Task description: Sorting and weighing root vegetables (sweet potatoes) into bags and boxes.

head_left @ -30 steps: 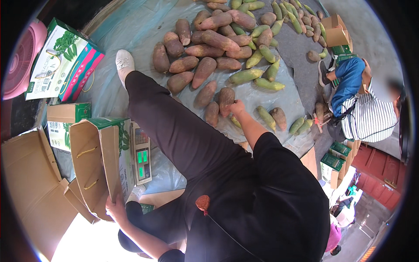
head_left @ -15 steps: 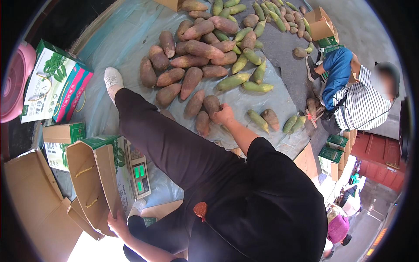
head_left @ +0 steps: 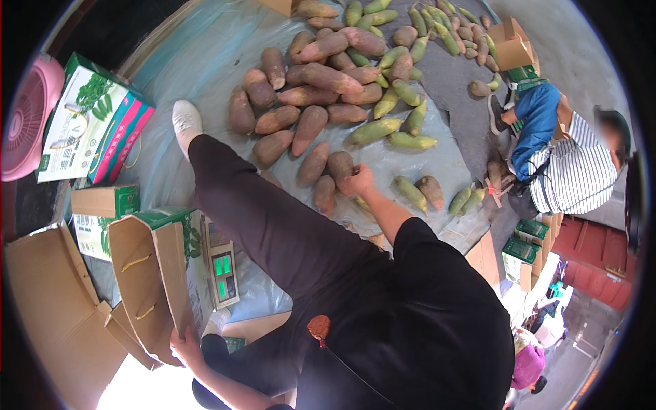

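My right hand [head_left: 359,180] is closed around the lower end of a reddish-brown radish [head_left: 339,164], which is at the near edge of a loose pile. Beside it are two more brownish radishes [head_left: 313,164], close together on the plastic sheet. At the lower left, my left hand [head_left: 186,348] grips the cardboard flap edge of an open carton [head_left: 195,294] with yellow rope handles. The carton's brown inside faces left. Its contents, if any, are hidden from this view. A digital scale [head_left: 224,273] with a lit green display stands against the carton.
Green radishes [head_left: 374,131] lie right of the pile on the plastic sheet [head_left: 205,68]. A printed gift box [head_left: 85,123] and a pink fan [head_left: 34,116] are at far left. Another person [head_left: 570,171] in a striped shirt sits at right, near green-topped cartons [head_left: 523,253].
The whole view has shifted slightly to the right. Both hands keep their holds on the radish and the carton flap, with little visible movement.
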Demonstrator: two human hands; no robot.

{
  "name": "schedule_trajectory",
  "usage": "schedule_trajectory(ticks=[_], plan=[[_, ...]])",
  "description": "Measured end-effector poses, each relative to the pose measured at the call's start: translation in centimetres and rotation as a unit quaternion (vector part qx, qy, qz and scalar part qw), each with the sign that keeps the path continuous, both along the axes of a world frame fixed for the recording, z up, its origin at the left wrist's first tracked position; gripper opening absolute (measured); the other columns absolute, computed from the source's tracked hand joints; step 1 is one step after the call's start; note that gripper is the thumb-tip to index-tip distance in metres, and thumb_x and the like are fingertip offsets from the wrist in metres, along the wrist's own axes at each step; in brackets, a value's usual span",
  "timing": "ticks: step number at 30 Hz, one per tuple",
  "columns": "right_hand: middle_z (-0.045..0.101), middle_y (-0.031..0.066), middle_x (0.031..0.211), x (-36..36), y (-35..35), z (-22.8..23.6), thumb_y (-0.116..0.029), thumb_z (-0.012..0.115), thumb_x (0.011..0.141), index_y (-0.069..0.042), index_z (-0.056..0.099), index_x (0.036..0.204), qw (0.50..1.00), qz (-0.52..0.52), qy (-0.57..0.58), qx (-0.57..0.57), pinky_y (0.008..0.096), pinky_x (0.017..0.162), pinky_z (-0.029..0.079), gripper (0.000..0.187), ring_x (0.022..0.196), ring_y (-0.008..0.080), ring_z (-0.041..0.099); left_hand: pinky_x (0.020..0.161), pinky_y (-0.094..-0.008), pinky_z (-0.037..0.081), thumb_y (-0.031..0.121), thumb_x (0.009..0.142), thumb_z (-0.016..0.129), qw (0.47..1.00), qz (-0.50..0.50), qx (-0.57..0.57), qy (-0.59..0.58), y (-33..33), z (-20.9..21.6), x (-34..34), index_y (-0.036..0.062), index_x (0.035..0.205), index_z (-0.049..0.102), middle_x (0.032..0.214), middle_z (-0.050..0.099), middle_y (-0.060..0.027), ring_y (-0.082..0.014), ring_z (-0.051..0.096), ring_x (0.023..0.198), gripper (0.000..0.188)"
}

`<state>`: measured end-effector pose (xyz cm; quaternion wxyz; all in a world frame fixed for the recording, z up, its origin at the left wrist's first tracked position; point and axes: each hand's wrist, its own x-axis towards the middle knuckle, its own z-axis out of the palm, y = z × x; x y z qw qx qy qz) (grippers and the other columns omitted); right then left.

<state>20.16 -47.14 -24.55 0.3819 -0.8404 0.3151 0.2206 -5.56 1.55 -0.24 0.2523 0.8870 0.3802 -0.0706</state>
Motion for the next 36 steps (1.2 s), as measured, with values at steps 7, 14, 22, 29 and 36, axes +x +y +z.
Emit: schedule_trajectory(ticks=[7, 14, 22, 29, 36], plan=[[0.064, 0.0185, 0.097, 0.2, -1.8, -2.5, -0.019, 0.081, 0.060, 0.004, 0.054, 0.108, 0.998, 0.034, -0.031, -0.035, 0.0341, 0.078, 0.050, 0.059, 0.089, 0.0265, 0.063, 0.074, -0.0402, 0.047, 0.005, 0.078, 0.058, 0.999, 0.004, 0.030, 0.010, -0.5, 0.0, 0.5, -0.0033, 0.100, 0.063, 0.087, 0.066, -0.0191, -0.0303, 0.064, 0.080, 0.024], [0.054, 0.0164, 0.114, 0.5, -2.2, -5.7, -0.019, 0.084, 0.061, 0.001, 0.041, 0.124, 0.997, 0.000, -0.060, 0.048, 0.0356, 0.084, 0.048, 0.079, 0.101, 0.0254, 0.055, 0.072, -0.0388, 0.047, 0.008, 0.080, 0.058, 0.998, 0.000, 0.048, 0.035, 0.0, -0.2, 0.1, -0.0032, 0.097, 0.061, 0.082, 0.064, -0.0191, -0.0320, 0.062, 0.076, 0.021], [0.052, 0.0169, 0.114, 1.0, 0.4, -4.6, -0.011, 0.083, 0.061, 0.001, 0.034, 0.126, 0.988, -0.002, -0.067, 0.138, 0.0374, 0.086, 0.047, 0.082, 0.101, 0.0254, 0.056, 0.069, -0.0364, 0.046, 0.010, 0.079, 0.060, 0.996, 0.066, 0.051, 0.037, -0.7, 0.2, -0.5, 0.0023, 0.093, 0.063, 0.083, 0.062, -0.0140, -0.0312, 0.061, 0.075, 0.016], [0.054, 0.0156, 0.112, 1.9, 0.8, -1.6, -0.011, 0.083, 0.058, 0.002, 0.039, 0.121, 0.995, 0.027, -0.055, 0.085, 0.0359, 0.086, 0.046, 0.078, 0.099, 0.0254, 0.057, 0.074, -0.0363, 0.047, 0.009, 0.076, 0.061, 0.997, 0.048, 0.055, 0.025, -1.0, 1.0, -0.3, 0.0041, 0.098, 0.064, 0.090, 0.063, -0.0126, -0.0312, 0.061, 0.083, 0.022], [0.054, 0.0142, 0.114, 6.5, 0.7, 4.2, -0.009, 0.081, 0.061, 0.005, 0.040, 0.124, 0.970, 0.109, -0.171, 0.131, 0.0330, 0.088, 0.044, 0.076, 0.103, 0.0226, 0.054, 0.080, -0.0373, 0.047, 0.008, 0.074, 0.064, 0.998, 0.029, 0.049, -0.039, -1.7, 2.6, 0.6, 0.0053, 0.104, 0.064, 0.096, 0.063, -0.0145, -0.0316, 0.061, 0.090, 0.030]])
